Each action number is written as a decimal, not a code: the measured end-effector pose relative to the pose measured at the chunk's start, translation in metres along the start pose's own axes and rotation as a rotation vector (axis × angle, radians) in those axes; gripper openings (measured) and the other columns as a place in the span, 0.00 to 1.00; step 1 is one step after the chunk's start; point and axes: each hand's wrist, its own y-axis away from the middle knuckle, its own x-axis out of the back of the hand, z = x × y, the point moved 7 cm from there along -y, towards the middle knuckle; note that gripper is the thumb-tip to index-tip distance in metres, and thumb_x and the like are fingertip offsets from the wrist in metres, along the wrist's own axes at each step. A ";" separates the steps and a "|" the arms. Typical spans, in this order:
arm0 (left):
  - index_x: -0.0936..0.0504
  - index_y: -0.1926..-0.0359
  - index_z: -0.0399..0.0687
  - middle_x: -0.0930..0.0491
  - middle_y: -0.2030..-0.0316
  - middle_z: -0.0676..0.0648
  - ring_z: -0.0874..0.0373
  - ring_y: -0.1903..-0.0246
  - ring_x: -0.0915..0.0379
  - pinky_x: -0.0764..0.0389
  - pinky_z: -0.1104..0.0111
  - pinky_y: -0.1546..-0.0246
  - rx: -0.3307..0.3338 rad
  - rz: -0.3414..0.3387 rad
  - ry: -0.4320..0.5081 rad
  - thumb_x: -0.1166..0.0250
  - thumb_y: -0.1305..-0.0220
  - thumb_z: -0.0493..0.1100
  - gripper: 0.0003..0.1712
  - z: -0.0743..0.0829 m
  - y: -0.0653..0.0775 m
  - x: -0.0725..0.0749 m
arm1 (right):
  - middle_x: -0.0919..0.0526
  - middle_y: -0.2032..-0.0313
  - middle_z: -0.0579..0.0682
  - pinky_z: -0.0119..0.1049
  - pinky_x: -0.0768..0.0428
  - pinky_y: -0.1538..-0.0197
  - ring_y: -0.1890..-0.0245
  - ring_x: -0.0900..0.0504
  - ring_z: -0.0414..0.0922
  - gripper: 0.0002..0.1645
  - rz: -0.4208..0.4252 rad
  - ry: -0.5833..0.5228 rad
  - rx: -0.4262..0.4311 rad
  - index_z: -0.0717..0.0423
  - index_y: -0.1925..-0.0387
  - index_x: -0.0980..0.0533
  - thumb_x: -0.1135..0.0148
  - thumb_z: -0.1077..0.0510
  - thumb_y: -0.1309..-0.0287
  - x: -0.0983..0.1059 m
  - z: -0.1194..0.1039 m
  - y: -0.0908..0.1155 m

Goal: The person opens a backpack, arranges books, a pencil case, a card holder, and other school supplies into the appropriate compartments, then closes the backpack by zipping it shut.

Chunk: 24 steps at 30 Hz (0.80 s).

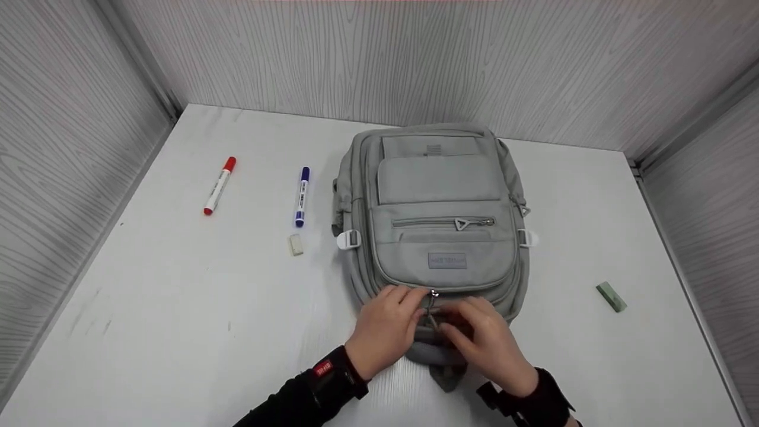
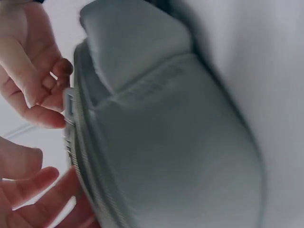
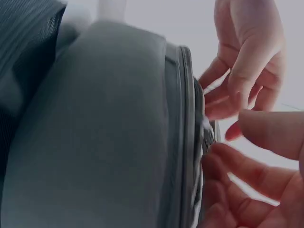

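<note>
A grey-green backpack point(image 1: 439, 178) lies front side up, its lower end towards the person. A zipper slider with a hanging pull point(image 1: 432, 317) is at its lower edge, between the two hands. The left hand point(image 1: 385, 326) touches the zipper edge with its fingertips; its thumb stands apart from them in the left wrist view. From the other side, the right hand point(image 1: 489, 338) has its fingertips at the pull. Thumb and index finger point(image 3: 247, 166) show a gap in the right wrist view. Fingers partly hide the pull.
Left of the backpack lie a red marker point(image 1: 219, 186), a blue marker point(image 1: 302, 197) and a pale eraser point(image 1: 295, 245). A small green block point(image 1: 611, 296) lies to the right. Grey wood-grain panels point(image 1: 379, 59) stand behind and at both sides of the white table point(image 1: 178, 332).
</note>
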 end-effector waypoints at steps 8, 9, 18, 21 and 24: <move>0.17 0.53 0.54 0.20 0.60 0.50 0.56 0.60 0.25 0.23 0.65 0.61 -0.033 -0.109 -0.092 0.34 0.35 0.49 0.12 0.021 -0.006 -0.014 | 0.20 0.66 0.50 0.37 0.27 0.62 0.66 0.25 0.45 0.20 0.185 0.222 0.170 0.58 0.60 0.19 0.24 0.70 0.58 0.029 0.006 -0.013; 0.17 0.55 0.54 0.21 0.60 0.50 0.56 0.60 0.25 0.23 0.65 0.61 -0.036 -0.110 -0.119 0.34 0.36 0.50 0.11 0.023 -0.006 -0.016 | 0.20 0.66 0.51 0.38 0.27 0.63 0.67 0.26 0.46 0.20 0.188 0.256 0.191 0.58 0.61 0.19 0.23 0.70 0.59 0.030 0.007 -0.015; 0.19 0.68 0.47 0.23 0.71 0.51 0.58 0.72 0.26 0.23 0.70 0.71 -0.082 0.120 -0.160 0.29 0.48 0.35 0.07 0.026 -0.009 -0.010 | 0.19 0.67 0.50 0.41 0.25 0.64 0.67 0.25 0.48 0.16 0.151 0.414 0.371 0.54 0.67 0.18 0.21 0.66 0.61 0.024 0.008 -0.032; 0.18 0.67 0.45 0.23 0.72 0.50 0.59 0.73 0.25 0.22 0.71 0.72 -0.079 0.150 -0.109 0.30 0.51 0.30 0.10 0.022 -0.008 -0.005 | 0.18 0.69 0.48 0.40 0.26 0.65 0.67 0.24 0.47 0.14 0.163 0.415 0.385 0.54 0.69 0.18 0.22 0.66 0.60 0.023 0.007 -0.034; 0.19 0.67 0.45 0.22 0.73 0.50 0.59 0.73 0.23 0.21 0.71 0.71 -0.064 0.156 -0.050 0.32 0.53 0.28 0.12 0.015 -0.007 0.000 | 0.16 0.70 0.47 0.40 0.27 0.66 0.68 0.24 0.46 0.13 0.184 0.402 0.387 0.54 0.72 0.18 0.22 0.67 0.62 0.024 0.007 -0.035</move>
